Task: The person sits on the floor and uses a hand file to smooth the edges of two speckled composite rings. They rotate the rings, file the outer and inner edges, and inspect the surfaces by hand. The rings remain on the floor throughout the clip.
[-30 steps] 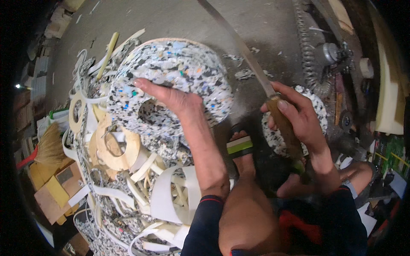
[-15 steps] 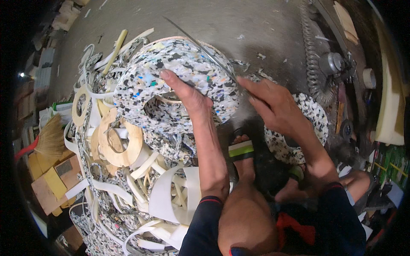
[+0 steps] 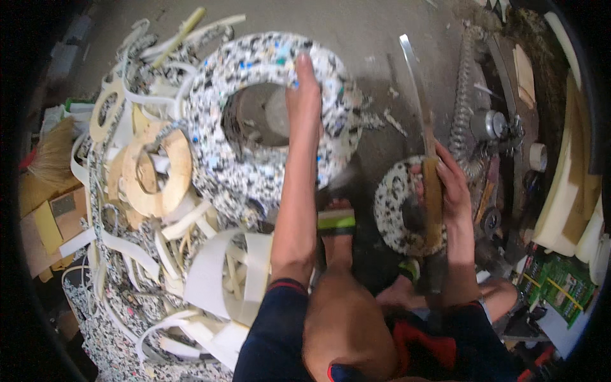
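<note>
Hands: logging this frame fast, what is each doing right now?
Left hand: open, fingers over the speckled foam ring's inner rim.
Right hand: closed on the long knife's wooden handle.

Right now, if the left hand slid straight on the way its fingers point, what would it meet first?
The left hand rests on the speckled foam ring, fingers pointing up-frame across its far rim. Going on, it would likely cross the rest of that rim, then bare grey floor; nothing else shows in that line, though depth is unclear.

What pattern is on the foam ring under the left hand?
The foam ring is white with black and coloured speckles, seen in the head view.
</note>
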### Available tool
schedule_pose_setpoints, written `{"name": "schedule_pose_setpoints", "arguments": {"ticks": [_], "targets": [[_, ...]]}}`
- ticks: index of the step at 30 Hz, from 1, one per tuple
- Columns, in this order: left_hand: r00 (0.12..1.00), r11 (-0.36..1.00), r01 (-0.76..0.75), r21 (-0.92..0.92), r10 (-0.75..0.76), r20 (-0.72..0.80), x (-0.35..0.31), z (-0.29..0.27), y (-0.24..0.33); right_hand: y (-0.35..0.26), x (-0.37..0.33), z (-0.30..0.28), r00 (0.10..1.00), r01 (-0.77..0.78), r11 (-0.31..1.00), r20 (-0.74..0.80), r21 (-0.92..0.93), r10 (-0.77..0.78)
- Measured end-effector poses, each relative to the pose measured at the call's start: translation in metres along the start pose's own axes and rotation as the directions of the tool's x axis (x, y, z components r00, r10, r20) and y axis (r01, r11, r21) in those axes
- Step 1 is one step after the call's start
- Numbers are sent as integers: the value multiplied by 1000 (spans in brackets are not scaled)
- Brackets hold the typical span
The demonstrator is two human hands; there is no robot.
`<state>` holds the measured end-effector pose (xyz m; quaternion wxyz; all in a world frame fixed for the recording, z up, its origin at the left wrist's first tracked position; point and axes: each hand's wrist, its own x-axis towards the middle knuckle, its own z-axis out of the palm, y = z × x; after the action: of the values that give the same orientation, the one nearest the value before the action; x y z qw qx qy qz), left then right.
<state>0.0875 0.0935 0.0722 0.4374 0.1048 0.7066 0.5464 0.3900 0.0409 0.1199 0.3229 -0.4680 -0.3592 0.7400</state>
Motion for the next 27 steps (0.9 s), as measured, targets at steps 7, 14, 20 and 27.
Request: {"name": "schedule_pose_setpoints", "arguments": {"ticks": [7, 14, 20, 27], "targets": [[995, 919, 102, -381, -88, 54, 53, 41, -63, 29, 4, -5, 991, -103, 994, -84, -29, 100], [949, 899, 294, -326, -232, 215, 90, 32, -113, 50, 1, -5, 987, -141, 968, -109, -209, 120], [938, 984, 136, 116, -166, 305, 104, -52, -96, 59, -2, -20, 979, -133, 955, -183, -264, 85], [927, 872, -345, -347, 258, -274, 34, -184, -64, 76, 0, -34, 982, -85, 964, -187, -250, 39]]}}
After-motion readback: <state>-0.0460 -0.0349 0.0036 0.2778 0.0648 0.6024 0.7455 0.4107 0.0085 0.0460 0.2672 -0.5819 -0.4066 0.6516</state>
